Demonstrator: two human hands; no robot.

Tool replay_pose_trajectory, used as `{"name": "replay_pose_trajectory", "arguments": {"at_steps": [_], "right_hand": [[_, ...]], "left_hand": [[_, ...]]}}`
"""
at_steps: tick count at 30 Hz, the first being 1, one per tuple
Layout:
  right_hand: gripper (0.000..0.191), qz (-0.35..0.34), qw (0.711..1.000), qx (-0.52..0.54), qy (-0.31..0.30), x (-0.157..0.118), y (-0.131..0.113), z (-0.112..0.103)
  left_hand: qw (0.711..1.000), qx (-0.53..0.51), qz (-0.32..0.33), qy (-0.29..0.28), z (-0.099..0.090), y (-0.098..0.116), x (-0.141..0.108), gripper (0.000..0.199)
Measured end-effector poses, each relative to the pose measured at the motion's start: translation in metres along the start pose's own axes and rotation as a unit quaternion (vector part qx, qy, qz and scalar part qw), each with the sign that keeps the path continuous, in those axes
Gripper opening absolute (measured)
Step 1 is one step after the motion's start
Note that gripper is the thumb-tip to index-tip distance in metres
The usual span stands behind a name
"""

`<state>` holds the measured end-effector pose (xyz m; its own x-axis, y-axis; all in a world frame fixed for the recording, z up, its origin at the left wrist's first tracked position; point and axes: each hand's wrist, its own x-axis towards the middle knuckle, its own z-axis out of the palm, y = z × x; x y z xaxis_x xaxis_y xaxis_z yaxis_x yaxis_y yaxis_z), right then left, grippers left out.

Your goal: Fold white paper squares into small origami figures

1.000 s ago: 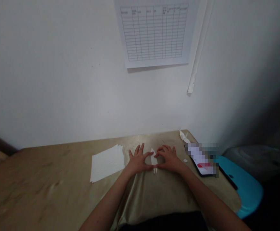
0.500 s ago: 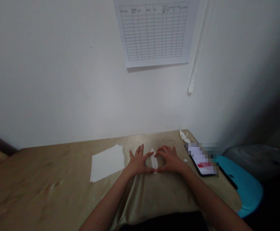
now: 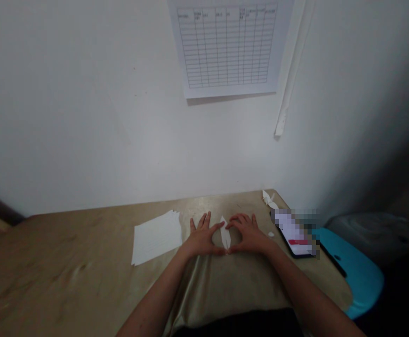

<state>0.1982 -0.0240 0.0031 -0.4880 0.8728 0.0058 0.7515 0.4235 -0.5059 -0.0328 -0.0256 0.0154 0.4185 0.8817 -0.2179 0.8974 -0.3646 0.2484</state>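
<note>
A narrow piece of folded white paper (image 3: 225,236), pointed at its far end, lies upright in view on the cloth between my hands. My left hand (image 3: 203,238) holds its left edge, index fingertip near the top and thumb at the bottom. From the other side, my right hand (image 3: 249,235) holds the right edge in the same way. The other fingers of both hands are spread on the cloth. Left of my left hand rests a stack of white paper sheets (image 3: 157,238). The finer folds are too small to make out.
A phone (image 3: 297,241) lies at the right of the cloth-covered table (image 3: 85,262). Behind it is a folded white paper figure (image 3: 269,200), with a small paper scrap (image 3: 271,234) nearby. A turquoise stool (image 3: 362,271) stands beyond the right edge. A printed sheet (image 3: 228,51) hangs on the wall.
Both hands stay at the folded paper with fingertips at its ends. The thumbs have slid slightly nearer me, and the paper's lower part looks a little flatter and wider.
</note>
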Motion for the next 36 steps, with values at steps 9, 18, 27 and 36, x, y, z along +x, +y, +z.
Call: {"name": "replay_pose_trajectory", "arguments": {"at_steps": [9,18,27,36], "right_hand": [[0.027,0.027,0.998,-0.003,0.055,0.005,-0.003,0.008],[0.040,0.027,0.998,-0.012,0.050,0.006,-0.002,0.008],[0.059,0.017,1.000,-0.005,0.024,0.004,-0.002,0.005],[0.075,0.001,1.000,0.004,0.004,0.000,-0.001,0.002]], "left_hand": [[0.999,-0.010,-0.025,0.047,0.004,0.002,0.005,0.069],[0.998,0.004,-0.038,0.041,0.008,0.009,0.007,0.092],[1.000,0.012,-0.021,0.009,0.009,0.008,0.007,0.119],[1.000,0.006,-0.013,0.004,0.008,0.008,0.005,0.125]]}}
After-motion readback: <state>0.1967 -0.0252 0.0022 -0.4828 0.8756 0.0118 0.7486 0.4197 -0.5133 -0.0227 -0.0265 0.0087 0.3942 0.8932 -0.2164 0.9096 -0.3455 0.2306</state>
